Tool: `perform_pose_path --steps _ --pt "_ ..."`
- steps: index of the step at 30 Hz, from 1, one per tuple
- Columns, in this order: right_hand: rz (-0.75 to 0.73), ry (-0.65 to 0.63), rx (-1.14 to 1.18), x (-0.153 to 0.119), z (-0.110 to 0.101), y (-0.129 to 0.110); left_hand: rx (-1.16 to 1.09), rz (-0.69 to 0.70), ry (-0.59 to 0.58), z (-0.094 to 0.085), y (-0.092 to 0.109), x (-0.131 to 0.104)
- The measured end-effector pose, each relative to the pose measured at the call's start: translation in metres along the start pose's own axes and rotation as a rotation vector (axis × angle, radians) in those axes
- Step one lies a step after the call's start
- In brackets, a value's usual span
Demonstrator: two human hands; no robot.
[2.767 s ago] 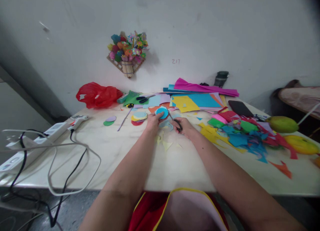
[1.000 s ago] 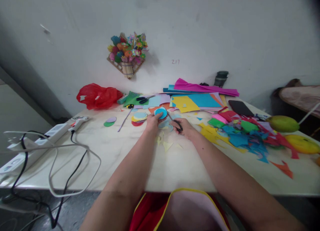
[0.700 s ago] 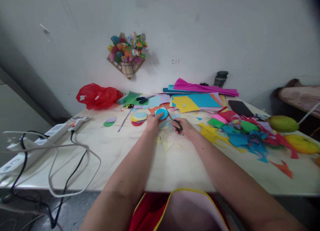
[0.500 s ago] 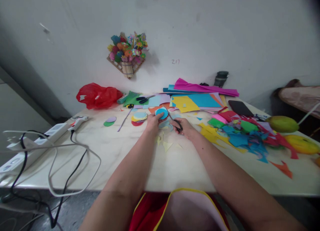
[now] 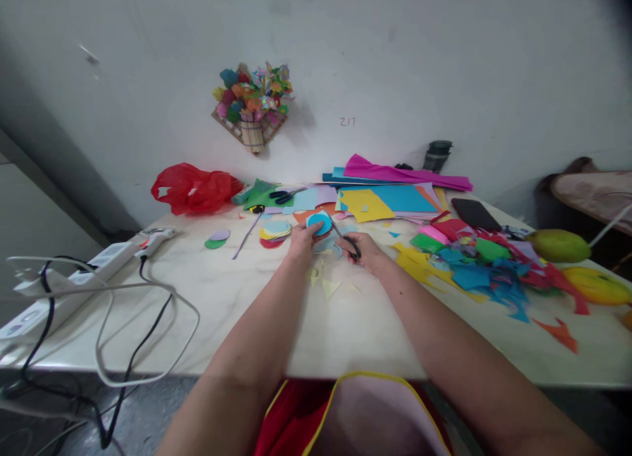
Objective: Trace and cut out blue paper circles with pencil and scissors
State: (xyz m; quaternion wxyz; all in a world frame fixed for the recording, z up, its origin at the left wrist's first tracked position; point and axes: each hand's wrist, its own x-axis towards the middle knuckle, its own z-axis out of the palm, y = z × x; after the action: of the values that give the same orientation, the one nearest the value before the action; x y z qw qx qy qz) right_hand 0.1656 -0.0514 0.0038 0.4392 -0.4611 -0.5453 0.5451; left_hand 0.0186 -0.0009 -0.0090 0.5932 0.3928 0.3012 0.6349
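My left hand pinches a blue paper circle, with a paler paper edge showing behind it. In my right hand is a pair of black-handled scissors, its blades pointing up and left to the circle's right edge. Whether the blades touch the paper is too small to tell. Left of my left hand lies a pile of cut paper circles in light blue, yellow and red. Pale yellow scraps lie on the table below my hands.
Coloured paper sheets and a second pair of scissors lie at the back. Paper scraps, a phone and mangoes are on the right. A red plastic bag and a power strip with tangled cables are left.
Hardly anything differs. Both hands keep their places, with the circle and the scissors still held; the scissors show only a very slight shift.
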Motion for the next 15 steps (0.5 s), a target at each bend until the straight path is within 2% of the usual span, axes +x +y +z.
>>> perform_pose_path --steps 15 --pt "0.007 0.015 -0.023 -0.0013 0.0015 -0.0026 -0.029 -0.005 0.031 0.0001 0.0005 -0.0002"
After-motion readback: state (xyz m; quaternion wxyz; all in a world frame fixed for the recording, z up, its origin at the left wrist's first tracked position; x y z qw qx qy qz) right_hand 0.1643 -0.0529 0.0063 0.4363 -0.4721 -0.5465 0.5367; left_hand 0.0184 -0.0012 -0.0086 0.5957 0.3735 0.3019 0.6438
